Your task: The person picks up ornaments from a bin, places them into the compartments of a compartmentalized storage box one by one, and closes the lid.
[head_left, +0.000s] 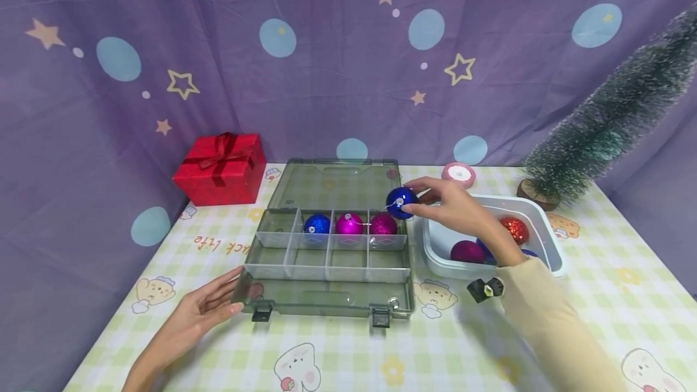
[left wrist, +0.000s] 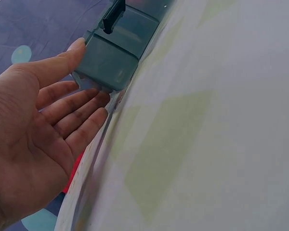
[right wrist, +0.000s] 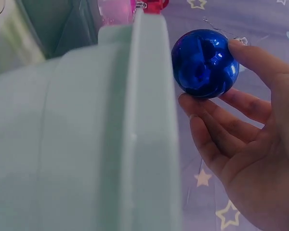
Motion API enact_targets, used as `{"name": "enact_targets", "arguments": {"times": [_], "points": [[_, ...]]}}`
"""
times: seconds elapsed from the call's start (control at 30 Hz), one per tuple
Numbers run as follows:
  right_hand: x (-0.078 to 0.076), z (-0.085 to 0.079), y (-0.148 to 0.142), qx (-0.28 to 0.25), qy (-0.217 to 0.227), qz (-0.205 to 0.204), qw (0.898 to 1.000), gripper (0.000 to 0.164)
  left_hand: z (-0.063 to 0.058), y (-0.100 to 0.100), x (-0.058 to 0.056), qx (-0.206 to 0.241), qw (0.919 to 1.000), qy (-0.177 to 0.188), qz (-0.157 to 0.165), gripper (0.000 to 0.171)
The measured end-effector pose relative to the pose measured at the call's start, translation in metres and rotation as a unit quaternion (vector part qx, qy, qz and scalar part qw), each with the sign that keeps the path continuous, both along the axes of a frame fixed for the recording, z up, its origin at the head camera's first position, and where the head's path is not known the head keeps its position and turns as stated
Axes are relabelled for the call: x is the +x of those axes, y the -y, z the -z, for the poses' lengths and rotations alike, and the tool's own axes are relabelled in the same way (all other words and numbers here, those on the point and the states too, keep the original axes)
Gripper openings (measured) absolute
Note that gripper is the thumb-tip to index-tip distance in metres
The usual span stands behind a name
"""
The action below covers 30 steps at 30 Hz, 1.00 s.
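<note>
My right hand pinches a shiny blue Christmas ball between thumb and fingertips, above the back right corner of a smoky clear divided storage box. A wire loop sticks out of the ball's cap, seen also in the right wrist view. In the box's back row sit a blue ball, a glossy pink ball and a glittery magenta ball, one per compartment. My left hand rests at the box's front left corner, thumb at the front edge and fairly straight fingers along the side.
Right of the box, a white tub holds several balls, including a red one and a magenta one. Behind it lies a pink ribbon roll. A small frosted tree stands far right, a red gift box back left.
</note>
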State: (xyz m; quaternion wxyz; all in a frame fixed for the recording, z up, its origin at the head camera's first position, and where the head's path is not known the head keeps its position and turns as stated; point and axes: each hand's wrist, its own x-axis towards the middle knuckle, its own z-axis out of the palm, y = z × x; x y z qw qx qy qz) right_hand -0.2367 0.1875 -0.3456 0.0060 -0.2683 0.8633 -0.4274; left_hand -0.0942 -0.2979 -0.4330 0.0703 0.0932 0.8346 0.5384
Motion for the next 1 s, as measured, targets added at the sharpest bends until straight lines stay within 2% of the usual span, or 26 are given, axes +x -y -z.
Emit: {"name": "enact_targets", "arguments": {"times": [0.37, 0.67, 0.8, 1.0], "points": [[-0.011, 0.005, 0.032, -0.014, 0.001, -0.023, 1.0, 0.046, 0.0, 0.0, 0.0, 0.005, 1.0, 0.001, 0.001, 0.065], [-0.018, 0.005, 0.064, 0.007, 0.015, -0.031, 0.999, 0.049, 0.0, 0.0, -0.001, 0.014, 0.9999, 0.006, 0.003, 0.065], [-0.021, 0.006, 0.077, 0.002, 0.029, -0.04, 0.999, 0.05, 0.001, 0.0, -0.001, 0.011, 0.9999, 0.001, 0.002, 0.065], [-0.024, 0.011, 0.093, -0.007, 0.027, -0.061, 0.998, 0.05, 0.0, 0.0, 0.0, 0.007, 0.9999, -0.012, 0.004, 0.064]]}}
